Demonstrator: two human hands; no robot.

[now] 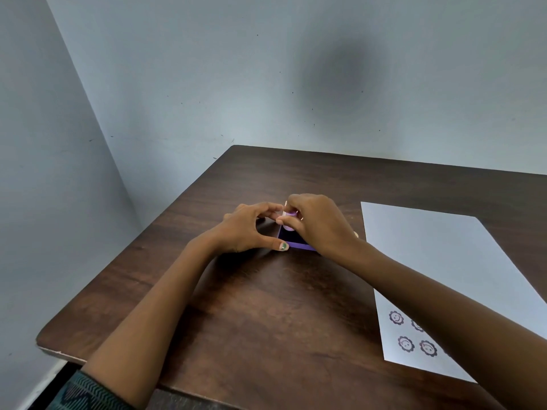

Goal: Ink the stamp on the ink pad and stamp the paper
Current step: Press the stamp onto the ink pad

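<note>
- A dark wooden table (266, 306) stands in a pale blue corner.
- The left hand (248, 229) steadies the purple ink pad (296, 242), thumb and fingertips pinching its edges.
- The right hand (316, 223) grips the stamp (289, 221), pressed onto the pad.
- The paper (444, 261) lies to the right, bearing flower-face prints (413, 335).

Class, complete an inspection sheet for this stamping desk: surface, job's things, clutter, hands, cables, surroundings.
Surface: dark brown wooden table.
Job's things: purple square ink pad mid-table; lilac stamp down on it; white sheet of paper to the right, flower-face prints at its near end.
Clutter: nothing seen.
Hands: left hand holds the pad's edges; right hand grips the stamp.
Cables: nothing seen.
Surroundings: grey-blue walls meeting in a corner.
</note>
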